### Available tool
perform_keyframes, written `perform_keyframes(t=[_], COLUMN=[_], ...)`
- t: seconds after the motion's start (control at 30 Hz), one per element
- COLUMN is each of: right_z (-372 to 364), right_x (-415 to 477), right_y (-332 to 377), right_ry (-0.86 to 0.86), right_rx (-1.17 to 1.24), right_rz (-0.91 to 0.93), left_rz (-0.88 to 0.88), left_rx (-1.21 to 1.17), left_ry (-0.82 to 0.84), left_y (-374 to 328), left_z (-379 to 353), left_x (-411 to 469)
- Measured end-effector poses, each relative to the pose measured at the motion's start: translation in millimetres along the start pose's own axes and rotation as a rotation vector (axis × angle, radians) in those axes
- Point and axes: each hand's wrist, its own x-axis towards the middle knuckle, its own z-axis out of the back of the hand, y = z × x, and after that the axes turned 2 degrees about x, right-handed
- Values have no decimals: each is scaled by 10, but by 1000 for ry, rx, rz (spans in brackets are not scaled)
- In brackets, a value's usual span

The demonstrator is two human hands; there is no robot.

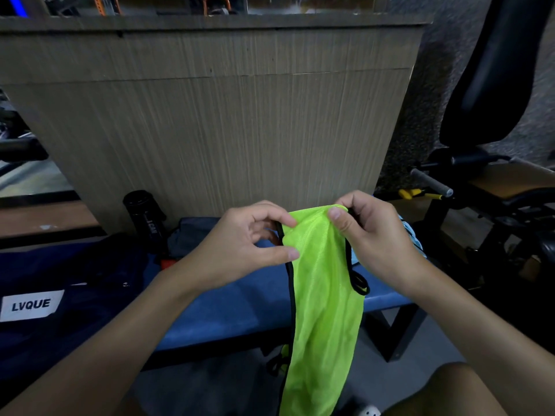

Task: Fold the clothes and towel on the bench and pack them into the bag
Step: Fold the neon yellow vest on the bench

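We hold a neon green mesh garment (324, 295) up in front of us, over the blue bench (240, 307). Our left hand (252, 238) pinches its top left edge between thumb and fingertips, right at the black trim. Our right hand (372, 235) pinches the top right corner, thumb pressed on the front of the cloth and fingers curled behind. The hands are near each other, with the top of the garment bunched between them. From there it hangs long and narrow, past the front edge of the bench and out of the bottom of the view. At the left lies a dark navy bag (75, 295) with a white label (30, 304) reading LVQUE. A black bottle (145, 217) stands behind it, against the wooden panel (210, 115). A dark blue cloth (192, 232) lies at the back of the bench, and a light blue cloth (411, 232) shows just behind our right hand
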Motion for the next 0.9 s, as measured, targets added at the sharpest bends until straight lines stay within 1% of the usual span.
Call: perform_keyframes(t=[0.13,0.23,0.37,0.5,0.57,0.63,0.73,0.77,0.83,0.9], right_z=[-9,5,39,71,99,115,113,110,100,62], right_x=[-15,-26,-27,-32,-29,-22,-39,-38,-21,17], right_y=[5,-12,-81,-144,-175,-213,-150,-102,-15,28], right_ry=[19,32,62,58,68,120,185,231,316,320], right_rx=[-71,-164,-328,-396,-414,-382,-212,-180,-189,-281], right_rz=[24,50,108,179,181,152,60,47,36,82], left_rz=[12,-16,-8,9,7,0,-20,-27,-46,-59], left_rx=[92,133,117,92,82,84,87,87,82,78], left_ry=[-136,-161,-213,-238,-243,-235,-202,-179,-138,-121], left_y=[17,-15,-88,-158,-181,-200,-207,-211,-210,-203], left_z=[-60,-58,-36,-33,-39,-49,-53,-53,-52,-35], left_x=[43,51,69,76,75,79,88,91,103,114])
